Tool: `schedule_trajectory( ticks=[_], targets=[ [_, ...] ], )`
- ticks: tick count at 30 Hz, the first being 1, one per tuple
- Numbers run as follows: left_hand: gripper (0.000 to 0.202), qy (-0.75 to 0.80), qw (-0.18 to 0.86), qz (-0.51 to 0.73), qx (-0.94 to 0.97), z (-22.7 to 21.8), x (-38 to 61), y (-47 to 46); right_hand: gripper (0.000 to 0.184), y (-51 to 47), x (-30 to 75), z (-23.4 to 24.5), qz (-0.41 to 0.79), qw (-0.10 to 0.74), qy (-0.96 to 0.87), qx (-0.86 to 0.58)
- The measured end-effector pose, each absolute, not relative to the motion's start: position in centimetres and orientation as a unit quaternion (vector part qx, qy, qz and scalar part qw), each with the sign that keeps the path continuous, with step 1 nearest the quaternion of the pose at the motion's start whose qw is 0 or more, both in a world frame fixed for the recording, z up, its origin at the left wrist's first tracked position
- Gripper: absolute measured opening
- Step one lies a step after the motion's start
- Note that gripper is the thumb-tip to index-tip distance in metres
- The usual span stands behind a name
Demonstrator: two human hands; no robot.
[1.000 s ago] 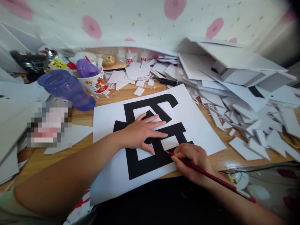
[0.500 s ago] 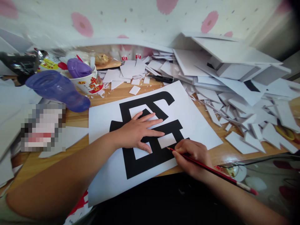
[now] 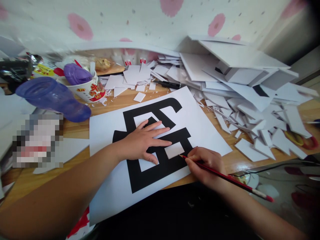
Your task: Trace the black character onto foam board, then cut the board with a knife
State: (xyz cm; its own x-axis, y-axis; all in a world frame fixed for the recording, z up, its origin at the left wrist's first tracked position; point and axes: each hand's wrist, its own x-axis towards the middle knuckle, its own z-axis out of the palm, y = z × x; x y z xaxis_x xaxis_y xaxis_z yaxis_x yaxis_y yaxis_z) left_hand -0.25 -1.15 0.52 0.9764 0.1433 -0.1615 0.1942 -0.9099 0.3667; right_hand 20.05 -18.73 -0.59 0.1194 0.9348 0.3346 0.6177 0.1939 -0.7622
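Observation:
A white sheet (image 3: 205, 130) printed with a large black character (image 3: 140, 173) lies on the wooden desk (image 3: 75, 128). My left hand (image 3: 143, 141) rests flat on the character, fingers spread and pressing the sheet down. My right hand (image 3: 206, 163) is closed on a red pencil (image 3: 225, 176). The pencil's tip touches the sheet at the edge of a white square inside the character, just right of my left fingertips.
A heap of white paper offcuts (image 3: 250, 100) covers the desk's right and back. At the back left lie a purple bottle (image 3: 52, 98) on its side and a noodle cup (image 3: 87, 88). A black pen (image 3: 167, 84) lies behind the sheet. A dark cable (image 3: 270, 166) runs at the right.
My right hand has slid the pencil tip a little up along the white square's edge. My left hand stays pressed on the sheet. The view has shifted slightly.

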Motion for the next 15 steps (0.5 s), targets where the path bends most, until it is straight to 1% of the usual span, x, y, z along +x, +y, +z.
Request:
schedule_trajectory(
  ticks=[15],
  targets=[
    [0.067,0.084,0.191,-0.064,0.976,0.34,-0.24,-1.02,0.018,-18.76,20.58,-0.33,0.18,0.442,-0.587,-0.654]
  ],
)
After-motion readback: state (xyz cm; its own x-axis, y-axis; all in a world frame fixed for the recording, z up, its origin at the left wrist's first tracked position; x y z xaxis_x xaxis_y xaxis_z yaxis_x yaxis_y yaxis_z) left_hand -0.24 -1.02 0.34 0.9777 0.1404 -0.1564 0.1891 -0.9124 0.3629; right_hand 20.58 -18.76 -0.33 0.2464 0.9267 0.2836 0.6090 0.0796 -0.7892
